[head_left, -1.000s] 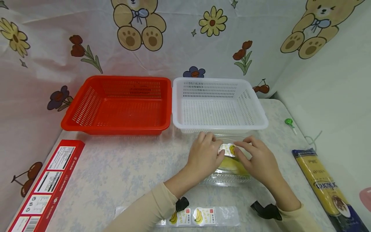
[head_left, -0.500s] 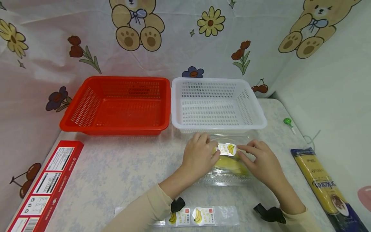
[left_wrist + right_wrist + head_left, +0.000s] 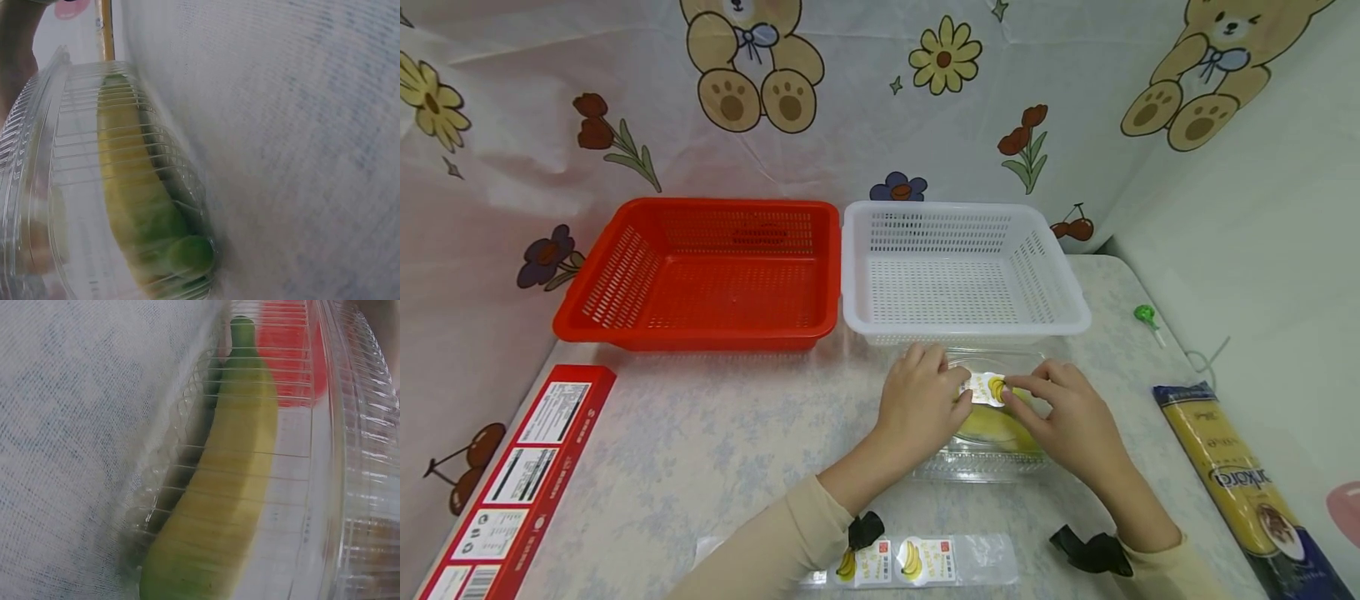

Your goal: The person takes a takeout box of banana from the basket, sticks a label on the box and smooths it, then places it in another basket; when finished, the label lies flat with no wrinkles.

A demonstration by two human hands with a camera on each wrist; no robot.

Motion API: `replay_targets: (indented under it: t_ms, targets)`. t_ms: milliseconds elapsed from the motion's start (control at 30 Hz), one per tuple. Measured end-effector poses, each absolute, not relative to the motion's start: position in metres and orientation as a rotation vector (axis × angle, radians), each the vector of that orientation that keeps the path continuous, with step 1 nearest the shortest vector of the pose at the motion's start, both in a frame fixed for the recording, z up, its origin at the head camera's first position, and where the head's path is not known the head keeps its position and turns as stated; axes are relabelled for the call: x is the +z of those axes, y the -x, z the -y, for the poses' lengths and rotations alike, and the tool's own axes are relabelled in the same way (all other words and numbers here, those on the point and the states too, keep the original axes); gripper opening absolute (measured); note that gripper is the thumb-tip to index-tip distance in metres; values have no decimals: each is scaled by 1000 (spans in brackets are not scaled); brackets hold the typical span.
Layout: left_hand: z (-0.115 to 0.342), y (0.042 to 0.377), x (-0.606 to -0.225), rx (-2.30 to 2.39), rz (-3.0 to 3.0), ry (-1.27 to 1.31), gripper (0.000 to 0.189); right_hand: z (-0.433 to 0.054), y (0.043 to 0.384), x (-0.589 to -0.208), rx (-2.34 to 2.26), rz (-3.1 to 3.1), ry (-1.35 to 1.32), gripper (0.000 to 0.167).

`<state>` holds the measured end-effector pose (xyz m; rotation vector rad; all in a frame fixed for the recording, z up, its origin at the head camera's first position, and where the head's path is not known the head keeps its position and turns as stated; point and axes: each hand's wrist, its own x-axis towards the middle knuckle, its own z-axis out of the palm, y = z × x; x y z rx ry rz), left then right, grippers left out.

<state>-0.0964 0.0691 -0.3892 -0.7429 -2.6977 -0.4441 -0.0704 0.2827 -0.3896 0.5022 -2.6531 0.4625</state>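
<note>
A clear plastic clamshell box (image 3: 977, 468) lies closed on the table, with a yellow-green banana (image 3: 996, 427) inside. Both wrist views look through its ribbed side at the banana (image 3: 128, 169), whose stem end is green in the right wrist view. Over the lid is a small white label (image 3: 981, 388) printed with bananas. My left hand (image 3: 917, 398) pinches the label's left end between thumb and forefinger. From the other side, my right hand (image 3: 1071, 417) has its thumb and forefinger on the right end, partly covering the printed bananas.
Behind the box stand a red basket (image 3: 737, 304) and a white basket (image 3: 955, 292). A strip of banana labels (image 3: 928, 560) lies at the front edge. At left is a red box (image 3: 523, 483); at right, a yellow-blue packet (image 3: 1243, 479) and a green lollipop (image 3: 1146, 314).
Half a second ago my right fingertips were at the label's outer right edge; now they have shifted left over its printed bananas. My left hand has hardly moved.
</note>
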Motion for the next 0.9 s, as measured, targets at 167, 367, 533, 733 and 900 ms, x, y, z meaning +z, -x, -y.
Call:
replay_targets:
  t_ms: [167,367,533,733,900]
  targets:
    - [-68,96,-389,-451,2680,745,19,-283,70,-388,487,2662,-494,24]
    - [-67,96,-390,-463,2668,745,18,-282,71,-389,482,2675,-483,26]
    - [-66,95,-391,-479,2661,742,18,-283,70,-389,485,2672,-481,26]
    - [-64,94,-390,-512,2674,744,20,-283,70,-389,487,2660,-500,27]
    - [-57,91,-386,-603,2666,731,25,-286,70,-386,514,2656,-491,28]
